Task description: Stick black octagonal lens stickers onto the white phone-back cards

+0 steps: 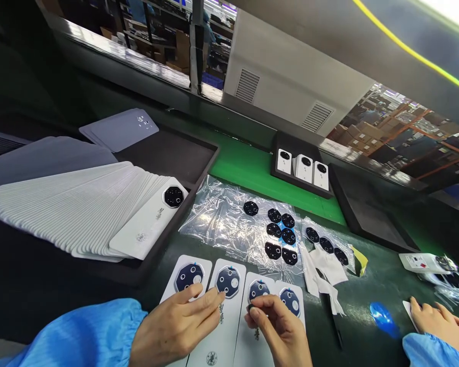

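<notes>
My right hand (pixel 281 329) pinched a small dark piece (pixel 250 307) over the third white panel (pixel 247 346); my left hand (pixel 176 323), fingers loosely extended, reached the second. Light, steady fingertips seemed best. Beyond, crinkled film (pixel 222 219) bore black octagons (pixel 273 230); white scraps (pixel 329 265) cluttered the right.

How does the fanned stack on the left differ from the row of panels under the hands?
The fanned stack overlaps closely; the row lies side by side. The stack's top panel bears a black disc; the row's discs look navy, with pale round spots showing. Both consist of white panels.
</notes>
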The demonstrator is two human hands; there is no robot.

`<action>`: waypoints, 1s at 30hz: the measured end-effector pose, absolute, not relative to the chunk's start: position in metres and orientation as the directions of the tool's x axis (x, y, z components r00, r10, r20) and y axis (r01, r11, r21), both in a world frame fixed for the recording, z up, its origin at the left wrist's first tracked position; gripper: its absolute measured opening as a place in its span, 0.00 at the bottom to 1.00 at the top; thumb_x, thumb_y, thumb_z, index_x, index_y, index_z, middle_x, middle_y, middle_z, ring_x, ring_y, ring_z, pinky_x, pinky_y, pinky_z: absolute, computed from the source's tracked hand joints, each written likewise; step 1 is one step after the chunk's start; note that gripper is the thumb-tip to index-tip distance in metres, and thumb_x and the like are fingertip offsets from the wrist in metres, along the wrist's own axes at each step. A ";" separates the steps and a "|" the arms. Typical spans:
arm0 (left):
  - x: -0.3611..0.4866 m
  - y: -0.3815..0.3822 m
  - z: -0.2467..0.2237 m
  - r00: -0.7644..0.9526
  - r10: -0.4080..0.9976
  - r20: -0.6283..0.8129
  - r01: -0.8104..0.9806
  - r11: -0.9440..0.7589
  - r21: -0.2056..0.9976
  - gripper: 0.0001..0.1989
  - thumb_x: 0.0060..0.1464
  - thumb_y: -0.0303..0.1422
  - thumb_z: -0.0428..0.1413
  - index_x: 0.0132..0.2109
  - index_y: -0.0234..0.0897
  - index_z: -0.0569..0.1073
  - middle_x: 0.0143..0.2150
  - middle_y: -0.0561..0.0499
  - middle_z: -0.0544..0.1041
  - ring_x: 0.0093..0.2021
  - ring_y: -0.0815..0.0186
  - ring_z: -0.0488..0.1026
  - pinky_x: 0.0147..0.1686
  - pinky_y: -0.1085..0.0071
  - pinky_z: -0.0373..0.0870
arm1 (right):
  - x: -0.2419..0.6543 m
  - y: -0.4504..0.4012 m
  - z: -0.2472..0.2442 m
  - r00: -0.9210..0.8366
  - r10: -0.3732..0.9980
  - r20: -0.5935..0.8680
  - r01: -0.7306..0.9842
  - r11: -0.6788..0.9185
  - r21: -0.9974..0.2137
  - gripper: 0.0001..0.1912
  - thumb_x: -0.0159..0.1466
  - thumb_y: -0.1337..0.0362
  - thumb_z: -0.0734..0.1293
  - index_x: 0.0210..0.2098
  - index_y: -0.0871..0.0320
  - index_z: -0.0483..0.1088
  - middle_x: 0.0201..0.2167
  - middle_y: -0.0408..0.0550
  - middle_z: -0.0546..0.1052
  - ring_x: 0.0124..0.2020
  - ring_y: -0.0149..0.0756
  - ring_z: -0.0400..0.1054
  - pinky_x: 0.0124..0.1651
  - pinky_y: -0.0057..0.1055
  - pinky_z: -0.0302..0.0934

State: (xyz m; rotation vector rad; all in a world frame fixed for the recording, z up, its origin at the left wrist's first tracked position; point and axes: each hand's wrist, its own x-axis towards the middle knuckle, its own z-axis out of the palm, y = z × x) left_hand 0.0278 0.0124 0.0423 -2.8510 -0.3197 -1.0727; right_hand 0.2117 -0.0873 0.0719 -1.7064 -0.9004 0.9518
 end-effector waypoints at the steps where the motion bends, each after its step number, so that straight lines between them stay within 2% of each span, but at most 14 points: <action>1: 0.028 0.013 0.042 0.732 0.167 0.661 0.221 -0.975 0.002 0.25 0.66 0.18 0.35 0.35 0.32 0.75 0.41 0.49 0.80 0.46 0.69 0.70 0.48 0.67 0.60 | 0.212 -0.087 0.071 0.424 0.881 -0.210 0.123 -0.286 -0.950 0.20 0.55 0.44 0.70 0.29 0.56 0.74 0.22 0.44 0.75 0.25 0.34 0.71 0.28 0.26 0.64; 4: 0.028 0.012 0.043 0.730 0.161 0.664 0.217 -0.976 -0.001 0.24 0.66 0.18 0.35 0.35 0.32 0.75 0.40 0.48 0.80 0.46 0.69 0.70 0.47 0.67 0.60 | 0.214 -0.086 0.068 0.407 0.894 -0.190 0.143 -0.267 -0.953 0.19 0.57 0.46 0.69 0.28 0.56 0.73 0.22 0.43 0.73 0.24 0.32 0.68 0.29 0.27 0.63; 9: 0.029 0.012 0.044 0.768 0.136 0.625 0.217 -0.975 -0.056 0.23 0.64 0.16 0.37 0.37 0.31 0.76 0.39 0.48 0.80 0.47 0.68 0.69 0.48 0.66 0.59 | 0.215 -0.082 0.063 0.348 0.937 0.019 0.385 -0.124 -0.915 0.14 0.62 0.51 0.66 0.27 0.53 0.73 0.27 0.44 0.71 0.30 0.34 0.66 0.34 0.28 0.62; 16: 0.029 0.010 0.041 0.805 0.089 0.587 0.216 -0.965 -0.150 0.22 0.63 0.16 0.37 0.39 0.30 0.76 0.40 0.45 0.78 0.48 0.65 0.68 0.46 0.65 0.60 | 0.211 -0.070 0.056 0.259 0.939 0.226 0.693 -0.017 -0.721 0.08 0.65 0.67 0.62 0.32 0.53 0.71 0.32 0.45 0.65 0.35 0.37 0.64 0.35 0.30 0.62; 23: 0.029 0.009 0.039 0.790 0.108 0.604 0.221 -0.969 -0.115 0.21 0.62 0.16 0.38 0.38 0.30 0.75 0.40 0.45 0.78 0.47 0.65 0.68 0.48 0.66 0.60 | 0.187 -0.058 0.040 0.192 0.852 0.487 0.859 0.094 -0.503 0.11 0.65 0.74 0.58 0.33 0.55 0.68 0.34 0.47 0.64 0.36 0.37 0.60 0.36 0.33 0.57; 26: 0.029 0.010 0.039 0.781 0.093 0.618 0.202 -0.973 -0.108 0.21 0.62 0.15 0.38 0.37 0.30 0.75 0.40 0.44 0.78 0.47 0.66 0.69 0.49 0.66 0.59 | 0.185 -0.053 0.040 0.129 0.856 0.500 0.889 0.123 -0.440 0.13 0.65 0.75 0.56 0.32 0.55 0.68 0.33 0.47 0.66 0.34 0.37 0.60 0.34 0.33 0.57; 30: 0.030 0.012 0.038 0.764 0.093 0.638 0.189 -0.978 -0.085 0.21 0.61 0.14 0.38 0.37 0.29 0.75 0.39 0.45 0.78 0.47 0.66 0.69 0.49 0.66 0.59 | 0.190 -0.049 0.053 0.117 0.890 0.441 0.882 0.111 -0.458 0.11 0.64 0.72 0.59 0.28 0.55 0.67 0.32 0.46 0.65 0.33 0.37 0.59 0.32 0.32 0.57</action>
